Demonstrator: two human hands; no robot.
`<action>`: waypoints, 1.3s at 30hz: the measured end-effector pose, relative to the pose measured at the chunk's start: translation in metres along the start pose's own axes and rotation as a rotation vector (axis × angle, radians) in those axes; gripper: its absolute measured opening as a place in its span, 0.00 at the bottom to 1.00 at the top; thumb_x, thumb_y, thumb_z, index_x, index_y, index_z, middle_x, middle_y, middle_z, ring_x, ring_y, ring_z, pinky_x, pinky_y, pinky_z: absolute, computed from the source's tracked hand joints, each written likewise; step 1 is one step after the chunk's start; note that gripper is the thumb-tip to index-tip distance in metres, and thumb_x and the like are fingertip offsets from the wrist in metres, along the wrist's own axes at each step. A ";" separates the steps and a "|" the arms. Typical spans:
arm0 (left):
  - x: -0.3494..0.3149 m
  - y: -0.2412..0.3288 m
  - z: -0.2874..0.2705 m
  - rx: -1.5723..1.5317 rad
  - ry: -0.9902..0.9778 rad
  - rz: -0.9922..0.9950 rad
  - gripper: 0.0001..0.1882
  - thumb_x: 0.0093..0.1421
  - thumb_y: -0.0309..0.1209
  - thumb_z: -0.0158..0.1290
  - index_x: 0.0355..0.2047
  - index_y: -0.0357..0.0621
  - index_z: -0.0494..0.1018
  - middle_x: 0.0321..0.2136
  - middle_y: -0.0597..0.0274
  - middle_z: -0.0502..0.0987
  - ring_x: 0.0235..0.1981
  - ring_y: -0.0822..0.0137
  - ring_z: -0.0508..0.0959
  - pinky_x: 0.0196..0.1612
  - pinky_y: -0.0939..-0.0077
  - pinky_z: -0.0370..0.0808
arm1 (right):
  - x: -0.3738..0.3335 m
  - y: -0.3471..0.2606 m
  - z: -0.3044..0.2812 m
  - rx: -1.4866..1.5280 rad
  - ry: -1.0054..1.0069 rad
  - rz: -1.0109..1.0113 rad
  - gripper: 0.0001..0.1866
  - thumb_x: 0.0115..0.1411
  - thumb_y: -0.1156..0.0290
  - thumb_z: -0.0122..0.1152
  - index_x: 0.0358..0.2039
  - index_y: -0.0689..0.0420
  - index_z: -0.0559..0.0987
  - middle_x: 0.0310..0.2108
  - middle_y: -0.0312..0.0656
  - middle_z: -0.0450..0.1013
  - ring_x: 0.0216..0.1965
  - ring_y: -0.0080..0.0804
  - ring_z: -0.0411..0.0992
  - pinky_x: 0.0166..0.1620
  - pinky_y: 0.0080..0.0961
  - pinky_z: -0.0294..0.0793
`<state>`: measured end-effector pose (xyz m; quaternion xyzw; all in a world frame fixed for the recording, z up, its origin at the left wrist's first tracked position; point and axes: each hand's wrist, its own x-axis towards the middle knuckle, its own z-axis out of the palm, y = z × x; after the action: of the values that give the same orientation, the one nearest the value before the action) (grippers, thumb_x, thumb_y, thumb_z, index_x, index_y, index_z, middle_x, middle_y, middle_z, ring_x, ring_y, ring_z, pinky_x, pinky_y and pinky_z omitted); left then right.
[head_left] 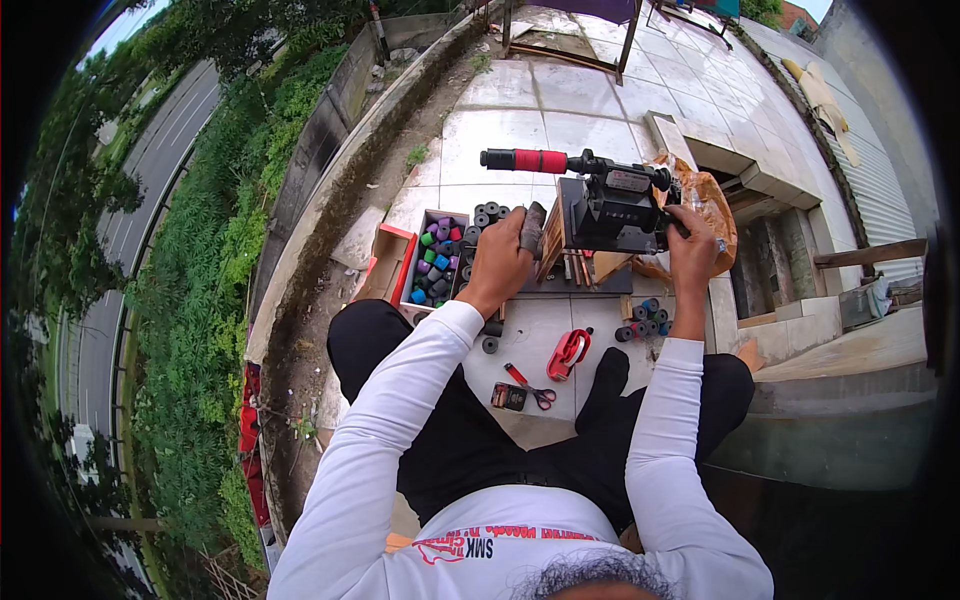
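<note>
Far left: one pale, red-edged carton beside one box of purple, green, blue and black rolls, too crowded to count. Left hand closed round one dark roll. Nearer: one white shirt, red and black lettering; one small dark packet, print too small; one red cutter; one pair of scissors; one red tape dispenser. Beyond, between the hands, which are apart: one black machine, pale label unreadable, red-wrapped bar pointing left. Right hand touches its right end; cannot tell whether gripping. Right: bunched rolls, uncounted; one orange bag farther.
</note>
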<state>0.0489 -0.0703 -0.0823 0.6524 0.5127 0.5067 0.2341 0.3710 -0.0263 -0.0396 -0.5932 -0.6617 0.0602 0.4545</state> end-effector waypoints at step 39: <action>-0.001 0.002 -0.002 0.026 -0.035 -0.009 0.12 0.73 0.33 0.51 0.37 0.34 0.70 0.28 0.32 0.77 0.34 0.28 0.77 0.37 0.40 0.71 | -0.019 0.024 0.019 -0.020 -0.091 0.070 0.16 0.61 0.84 0.65 0.49 0.64 0.87 0.49 0.50 0.85 0.49 0.45 0.86 0.54 0.31 0.82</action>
<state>0.0478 -0.0724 -0.0799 0.6620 0.5180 0.4872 0.2367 0.3730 -0.0263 -0.0755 -0.6171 -0.6611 0.0963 0.4157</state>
